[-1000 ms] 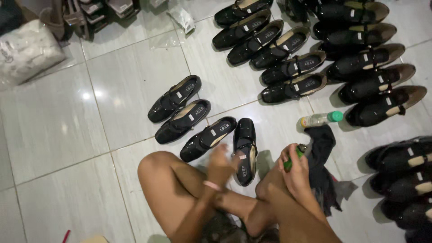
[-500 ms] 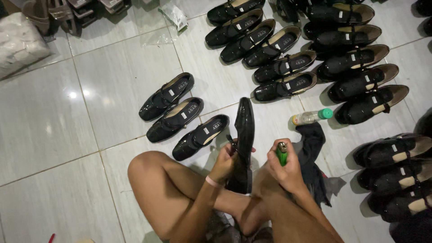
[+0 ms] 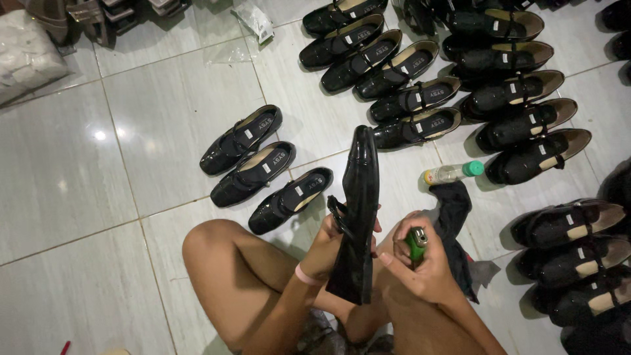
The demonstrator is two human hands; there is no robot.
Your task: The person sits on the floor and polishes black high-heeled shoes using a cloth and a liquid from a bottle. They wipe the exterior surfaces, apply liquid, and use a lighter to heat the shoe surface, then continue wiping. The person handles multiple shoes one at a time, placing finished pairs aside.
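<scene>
My left hand (image 3: 328, 248) grips a glossy black strap shoe (image 3: 358, 210) by its middle, holding it on edge above my lap with the toe pointing away from me. A pink band sits on that wrist. Beside it, my right hand (image 3: 420, 266) is closed around a green lighter (image 3: 416, 242), its metal top up and close to the shoe's side. I sit cross-legged on the white tiled floor (image 3: 79, 171), my bare knee (image 3: 207, 240) to the left.
Three black shoes (image 3: 253, 154) lie in a row left of my hands. Several more fill the floor at the top (image 3: 420, 66) and right edge (image 3: 578, 256). A clear bottle with a green cap (image 3: 453, 172) and a dark cloth (image 3: 453, 210) lie to my right.
My left hand picked the shoe up off the floor and raised it on edge in front of me. My right hand with the lighter has come closer to it.
</scene>
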